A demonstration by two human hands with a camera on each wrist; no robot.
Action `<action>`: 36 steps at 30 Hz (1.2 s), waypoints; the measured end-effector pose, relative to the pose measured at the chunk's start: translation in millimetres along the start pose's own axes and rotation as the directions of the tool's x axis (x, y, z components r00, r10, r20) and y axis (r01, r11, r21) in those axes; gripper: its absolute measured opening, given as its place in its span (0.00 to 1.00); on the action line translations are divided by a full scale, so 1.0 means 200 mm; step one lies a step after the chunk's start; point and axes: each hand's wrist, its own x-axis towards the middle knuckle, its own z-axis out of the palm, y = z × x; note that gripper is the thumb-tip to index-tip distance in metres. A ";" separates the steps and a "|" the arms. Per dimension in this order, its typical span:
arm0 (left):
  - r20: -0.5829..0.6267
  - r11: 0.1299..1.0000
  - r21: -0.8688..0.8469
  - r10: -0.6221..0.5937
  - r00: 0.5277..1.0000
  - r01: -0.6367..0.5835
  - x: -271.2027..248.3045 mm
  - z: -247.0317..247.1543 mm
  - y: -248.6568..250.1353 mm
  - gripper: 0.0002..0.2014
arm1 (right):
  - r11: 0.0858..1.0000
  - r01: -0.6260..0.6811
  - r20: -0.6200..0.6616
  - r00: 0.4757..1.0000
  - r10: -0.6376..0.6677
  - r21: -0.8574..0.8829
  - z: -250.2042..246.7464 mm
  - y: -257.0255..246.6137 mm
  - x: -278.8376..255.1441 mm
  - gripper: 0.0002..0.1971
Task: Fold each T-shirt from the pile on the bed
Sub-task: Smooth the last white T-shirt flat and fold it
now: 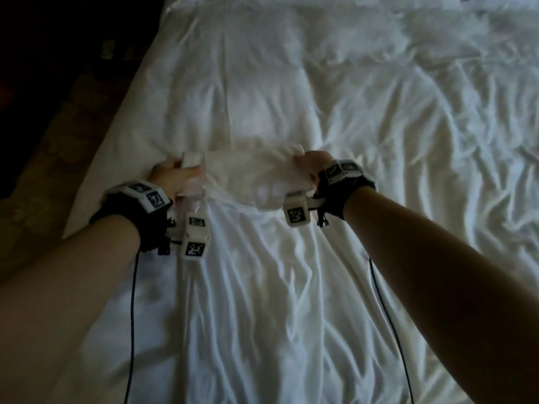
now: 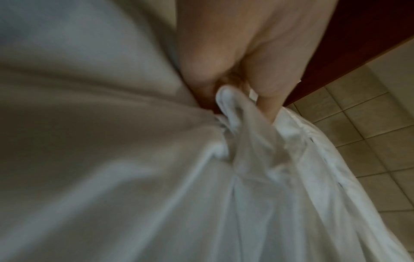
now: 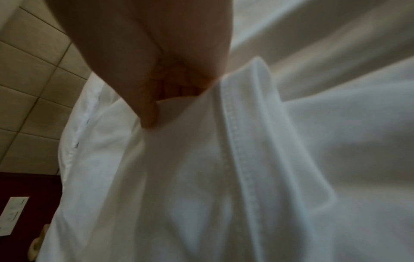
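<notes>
Both hands gripping the white T-shirt (image 1: 256, 275) on the bed (image 1: 408, 112).
My left hand (image 1: 172, 177) and right hand (image 1: 310, 164) each pinch a bunched far corner.

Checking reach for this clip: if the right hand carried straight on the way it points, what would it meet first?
The right hand, gripping the white T-shirt, points up the bed. Ahead lies only rumpled white bedding; nothing else shows in that line, though depth is unclear.
</notes>
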 end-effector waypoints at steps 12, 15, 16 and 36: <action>0.122 0.998 -0.062 -0.009 0.993 0.017 -0.21 -0.09 0.12 0.20 | 0.758 -0.038 0.028 0.999 0.025 0.652 -0.12 -0.09 -0.25 0.09; 0.129 0.999 -0.027 0.037 0.991 -0.033 -0.33 -0.13 0.11 0.17 | 0.695 -0.007 0.042 0.999 -0.034 0.719 -0.16 -0.06 -0.42 0.10; 0.128 0.998 -0.013 0.064 0.990 -0.063 -0.38 -0.14 0.11 0.13 | 0.690 0.013 0.034 0.998 -0.054 0.724 -0.17 -0.04 -0.46 0.11; 0.129 0.920 0.364 -0.200 0.971 0.141 -0.90 -0.22 -0.26 0.10 | 0.957 -0.146 0.136 0.984 0.114 0.251 0.00 0.40 -0.98 0.09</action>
